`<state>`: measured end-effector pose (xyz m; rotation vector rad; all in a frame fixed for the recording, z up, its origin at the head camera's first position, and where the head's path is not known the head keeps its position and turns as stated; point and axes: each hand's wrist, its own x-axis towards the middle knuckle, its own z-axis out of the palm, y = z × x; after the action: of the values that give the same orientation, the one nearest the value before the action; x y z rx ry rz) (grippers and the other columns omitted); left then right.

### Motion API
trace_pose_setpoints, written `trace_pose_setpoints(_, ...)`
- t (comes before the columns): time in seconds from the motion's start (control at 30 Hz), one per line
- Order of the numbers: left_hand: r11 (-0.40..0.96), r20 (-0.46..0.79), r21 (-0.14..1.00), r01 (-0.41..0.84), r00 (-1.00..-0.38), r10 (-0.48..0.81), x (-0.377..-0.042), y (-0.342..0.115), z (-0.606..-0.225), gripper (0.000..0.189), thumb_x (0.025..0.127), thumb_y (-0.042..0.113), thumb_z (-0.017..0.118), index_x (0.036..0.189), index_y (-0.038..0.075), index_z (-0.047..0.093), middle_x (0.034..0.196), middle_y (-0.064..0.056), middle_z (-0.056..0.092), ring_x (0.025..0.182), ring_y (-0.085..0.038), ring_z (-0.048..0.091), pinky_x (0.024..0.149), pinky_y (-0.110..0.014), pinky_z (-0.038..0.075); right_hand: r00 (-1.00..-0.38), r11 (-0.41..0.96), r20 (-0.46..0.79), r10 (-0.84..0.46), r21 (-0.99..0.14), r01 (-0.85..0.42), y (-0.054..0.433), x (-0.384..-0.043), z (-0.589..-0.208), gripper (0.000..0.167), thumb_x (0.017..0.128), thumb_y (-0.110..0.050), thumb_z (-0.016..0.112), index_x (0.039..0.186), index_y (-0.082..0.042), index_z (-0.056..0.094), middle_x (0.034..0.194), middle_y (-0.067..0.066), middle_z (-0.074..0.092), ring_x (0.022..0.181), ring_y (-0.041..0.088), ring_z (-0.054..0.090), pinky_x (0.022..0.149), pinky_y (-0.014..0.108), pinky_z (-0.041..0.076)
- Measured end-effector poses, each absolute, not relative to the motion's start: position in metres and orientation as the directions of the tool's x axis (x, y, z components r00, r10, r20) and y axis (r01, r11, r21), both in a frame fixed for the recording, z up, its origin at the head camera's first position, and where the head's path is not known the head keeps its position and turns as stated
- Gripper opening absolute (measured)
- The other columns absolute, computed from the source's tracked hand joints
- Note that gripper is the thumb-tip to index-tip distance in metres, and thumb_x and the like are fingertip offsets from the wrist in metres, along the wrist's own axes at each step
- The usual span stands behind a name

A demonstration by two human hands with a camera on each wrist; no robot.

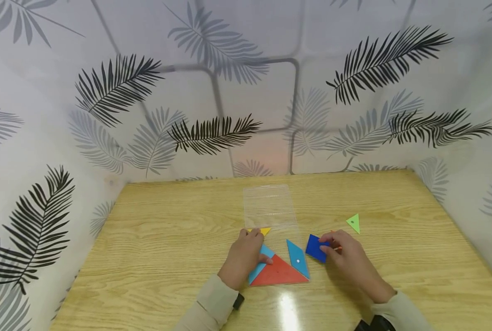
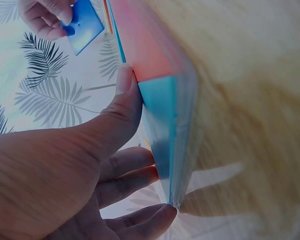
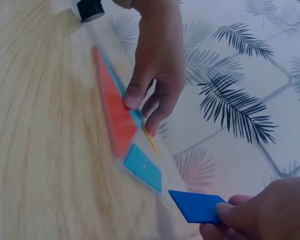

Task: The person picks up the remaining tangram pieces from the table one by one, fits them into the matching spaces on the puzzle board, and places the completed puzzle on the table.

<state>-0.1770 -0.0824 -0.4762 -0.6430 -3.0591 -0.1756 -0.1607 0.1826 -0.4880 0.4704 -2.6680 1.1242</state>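
Note:
In the head view my left hand (image 1: 246, 257) rests on a shallow clear tray of flat puzzle pieces. Its thumb presses near the seam between a red triangle (image 1: 277, 272) and a light-blue triangle (image 2: 157, 107), while the other fingertips touch the tray's far-left edge by a yellow piece (image 1: 266, 231). A blue parallelogram (image 1: 296, 257) with a pale dot lies at the tray's right side. My right hand (image 1: 347, 257) pinches a dark-blue square (image 1: 316, 248) between thumb and fingers, tilted and just right of the parallelogram.
A small green triangle (image 1: 355, 223) lies on the wooden table (image 1: 167, 220), beyond the right hand. Bits of an orange piece (image 1: 339, 248) show behind that hand. A clear plastic sheet or lid (image 1: 269, 202) lies behind the tray. Leaf-patterned cloth (image 1: 254, 101) hangs along the table's back and sides.

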Motion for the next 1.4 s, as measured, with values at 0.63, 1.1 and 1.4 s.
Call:
trace_pose_setpoints(0.63, 0.915, 0.013, 0.102, 0.389, -0.921, 0.39, -0.177, -0.081, -0.478, 0.058, 0.072, 0.052, 0.068, 0.109, 0.007, 0.062, 0.124, -0.006, 0.054, 0.103, -0.027, 0.048, 0.066, -0.024, 0.052, -0.971, 0.554, 0.113, -0.211, -0.805, -0.214, 0.152, -0.17, -0.488, 0.022, 0.081, -0.004, 0.07, 0.104, -0.003, 0.069, 0.104, 0.009, 0.061, 0.089, 0.023, 0.06, 0.076, 0.03, 0.053)
trace_pose_setpoints(1.1, 0.896, 0.09, 0.075, 0.437, -0.898, 0.43, -0.176, -0.085, -0.477, 0.049, 0.07, 0.052, 0.068, 0.092, 0.009, 0.061, 0.104, -0.004, 0.057, 0.085, -0.022, 0.049, 0.065, -0.024, 0.05, -0.972, 0.517, 0.096, -0.215, -0.833, -0.197, 0.131, -0.184, -0.493, 0.025, 0.082, -0.009, 0.07, 0.106, -0.003, 0.069, 0.107, 0.011, 0.063, 0.093, 0.025, 0.062, 0.078, 0.033, 0.052)
trace_pose_setpoints(1.4, 0.894, 0.099, 0.084, 0.44, -0.896, 0.432, -0.176, -0.085, -0.474, 0.048, 0.07, 0.05, 0.07, 0.091, 0.008, 0.06, 0.096, -0.003, 0.056, 0.082, -0.021, 0.047, 0.063, -0.023, 0.049, -0.975, 0.501, 0.044, -0.22, -0.852, -0.151, 0.111, -0.196, -0.499, 0.026, 0.081, -0.008, 0.071, 0.106, -0.002, 0.069, 0.106, 0.009, 0.064, 0.089, 0.02, 0.062, 0.077, 0.033, 0.052)
